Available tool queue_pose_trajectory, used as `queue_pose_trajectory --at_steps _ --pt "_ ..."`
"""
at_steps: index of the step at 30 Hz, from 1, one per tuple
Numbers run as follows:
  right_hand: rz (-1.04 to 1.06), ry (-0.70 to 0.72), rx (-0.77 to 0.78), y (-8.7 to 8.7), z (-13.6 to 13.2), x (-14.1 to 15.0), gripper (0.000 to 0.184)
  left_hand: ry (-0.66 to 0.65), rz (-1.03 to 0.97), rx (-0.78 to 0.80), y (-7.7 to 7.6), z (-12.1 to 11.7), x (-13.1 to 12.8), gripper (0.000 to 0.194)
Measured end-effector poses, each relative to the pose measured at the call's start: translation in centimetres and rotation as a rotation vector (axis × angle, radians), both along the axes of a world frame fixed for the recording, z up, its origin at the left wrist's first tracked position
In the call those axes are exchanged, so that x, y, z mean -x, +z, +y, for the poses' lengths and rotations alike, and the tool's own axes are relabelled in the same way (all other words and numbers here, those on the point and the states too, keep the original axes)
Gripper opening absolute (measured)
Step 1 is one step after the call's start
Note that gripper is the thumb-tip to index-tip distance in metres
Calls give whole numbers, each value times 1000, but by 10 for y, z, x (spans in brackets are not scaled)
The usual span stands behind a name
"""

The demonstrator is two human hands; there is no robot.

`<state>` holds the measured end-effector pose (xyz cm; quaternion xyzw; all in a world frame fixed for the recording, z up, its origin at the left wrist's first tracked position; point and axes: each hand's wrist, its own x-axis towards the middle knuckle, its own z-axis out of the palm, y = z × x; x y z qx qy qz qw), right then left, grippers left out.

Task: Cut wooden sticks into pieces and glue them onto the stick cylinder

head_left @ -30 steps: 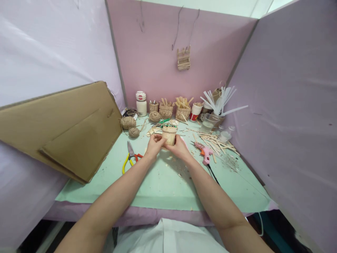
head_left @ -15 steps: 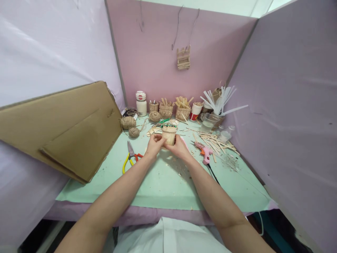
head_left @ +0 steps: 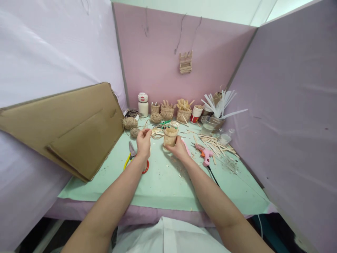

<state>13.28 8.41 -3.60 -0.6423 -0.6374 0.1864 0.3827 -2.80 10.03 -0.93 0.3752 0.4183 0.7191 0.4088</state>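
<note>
My right hand [head_left: 180, 149] is closed around the side and lower part of a small cup covered in pale wooden sticks [head_left: 170, 137], with a band of twine near its rim. The cup stands slightly tilted, its open mouth toward me. To its left, my left hand [head_left: 144, 143] is raised with thumb and fingers pinched together. A thin strand of twine [head_left: 158, 137] runs from near those fingertips toward the cup. Below the left hand lie scissors with yellow and red handles [head_left: 131, 156], partly hidden by the wrist.
A pink glue gun [head_left: 206, 156] with a black cord lies right of the cup, beside scattered wooden sticks [head_left: 216, 143]. Twine balls [head_left: 130, 123], a white jar [head_left: 143, 105] and stick-filled baskets [head_left: 183, 115] line the back. Large cardboard [head_left: 86, 130] leans at left.
My left hand has let go of the cup and moved left. The cup has tipped so that its mouth shows, still in my right hand. The view has shifted slightly.
</note>
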Motion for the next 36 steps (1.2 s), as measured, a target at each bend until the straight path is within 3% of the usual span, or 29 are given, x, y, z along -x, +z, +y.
queue_pose_trajectory --at_steps 10,17,22,26,29,31,36 --pt "-101 9 30 -5 6 1 67 35 -25 -17 9 -3 11 19" --pt "-227 5 66 16 -9 -15 84 34 -112 37 17 -7 20 12" --pt "-403 6 62 46 -33 -34 65 31 -125 -47 22 -9 20 23" --pt "-383 13 40 57 -53 -52 44 -10 -34 -50 18 -9 17 30" --pt "-347 67 63 52 -59 -56 20 -39 105 -74 12 -8 14 10" --pt "-343 113 62 43 -58 -54 10 -60 163 -78 8 -8 12 25" --pt "-339 231 41 24 -47 -41 16 -171 274 8 3 -9 8 12"
